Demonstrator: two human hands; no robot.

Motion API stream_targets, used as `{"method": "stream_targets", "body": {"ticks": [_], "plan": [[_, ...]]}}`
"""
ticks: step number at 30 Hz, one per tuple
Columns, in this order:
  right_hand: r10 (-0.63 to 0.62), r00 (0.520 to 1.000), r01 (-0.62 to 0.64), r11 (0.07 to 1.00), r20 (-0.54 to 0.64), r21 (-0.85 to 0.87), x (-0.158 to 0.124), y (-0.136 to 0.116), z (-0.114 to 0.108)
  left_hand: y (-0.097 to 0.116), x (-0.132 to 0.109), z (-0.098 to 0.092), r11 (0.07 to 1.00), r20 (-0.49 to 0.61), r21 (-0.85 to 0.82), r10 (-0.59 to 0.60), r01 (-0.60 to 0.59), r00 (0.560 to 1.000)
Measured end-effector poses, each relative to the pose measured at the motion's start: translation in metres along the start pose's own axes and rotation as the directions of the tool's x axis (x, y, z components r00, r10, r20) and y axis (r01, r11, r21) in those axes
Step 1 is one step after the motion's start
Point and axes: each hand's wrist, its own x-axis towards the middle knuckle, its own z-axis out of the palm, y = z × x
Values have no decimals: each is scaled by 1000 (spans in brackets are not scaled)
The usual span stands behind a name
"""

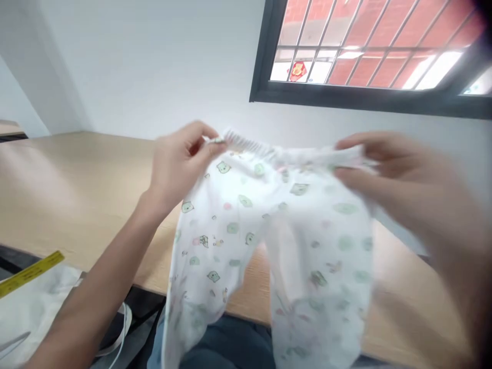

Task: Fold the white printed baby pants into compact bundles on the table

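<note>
i am watching the left hand (pixel 180 164) pinching one end of the waistband of the small printed pants (pixel 269 230), and the right hand (pixel 388 169) pinching the other end. the waistband is running level from side to side between them, with both legs hanging toward me over the table (pixel 77 189) edge.

You have two hands up: your left hand (pixel 180 164) and your right hand (pixel 388 174), each pinching one end of the waistband. Between your grips hangs one pair of printed baby trousers (pixel 269 241), with two legs. Below your left grip lies one yellow tape measure (pixel 31 271). Under both grips runs one wooden table (pixel 77 195).
</note>
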Motion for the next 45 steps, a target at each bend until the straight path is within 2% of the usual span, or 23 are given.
{"method": "stream_targets", "body": {"ticks": [1,2,3,4,7,10,12,15,17,20,22,24,26,28,31,33,35,39,41,43,45], "plan": [[27,999,-29,998,39,55,8,9,13,-19,1,8,997,138,57,-59,52,989],[84,991,-94,991,107,92,16,22,28,-38,3,17,985,269,137,-137,103,953],[142,977,-160,982,160,104,22,37,45,-56,3,28,964,388,228,-221,139,895],[195,954,-223,969,227,104,29,54,62,-73,3,41,949,442,275,-266,153,857],[400,878,-417,909,262,11,42,106,109,-111,-2,78,919,522,350,-353,182,777],[501,832,-502,863,240,-59,50,143,144,-132,-9,106,898,579,389,-411,205,704],[532,820,-523,846,212,-97,51,158,156,-138,-13,117,891,597,402,-430,211,677],[543,818,-521,839,191,-157,50,168,160,-140,-13,120,889,603,409,-433,206,670],[525,828,-492,849,199,-194,47,168,155,-136,-13,111,893,602,406,-422,195,678],[445,863,-396,890,238,-227,39,155,145,-120,-23,81,911,636,380,-385,163,669],[350,888,-296,931,297,-212,32,137,141,-105,-36,57,935,703,331,-333,126,628],[191,889,-136,978,416,-158,25,113,144,-92,-50,38,962,785,258,-259,83,563],[20,834,19,998,552,-64,21,89,156,-85,-61,30,981,847,189,-186,46,498],[-114,750,133,991,651,21,21,70,177,-86,-66,34,990,880,139,-131,17,456],[-203,654,276,961,729,19,28,61,214,-94,-70,48,994,891,111,-90,-22,444],[-207,627,343,939,751,-27,33,64,237,-92,-79,51,992,893,115,-82,-49,443],[-178,644,349,934,744,-79,36,69,255,-79,-96,42,984,898,154,-103,-85,428],[-83,715,303,932,694,-201,40,75,274,-26,-140,-3,975,927,176,-119,-132,356],[-28,740,260,933,672,-247,44,75,279,-2,-157,-27,981,929,151,-99,-120,356],[13,745,224,937,667,-269,49,74,280,11,-164,-43,986,928,133,-87,-104,363],[29,721,206,945,693,-254,54,71,276,15,-161,-50,988,928,135,-101,-71,359]]}}
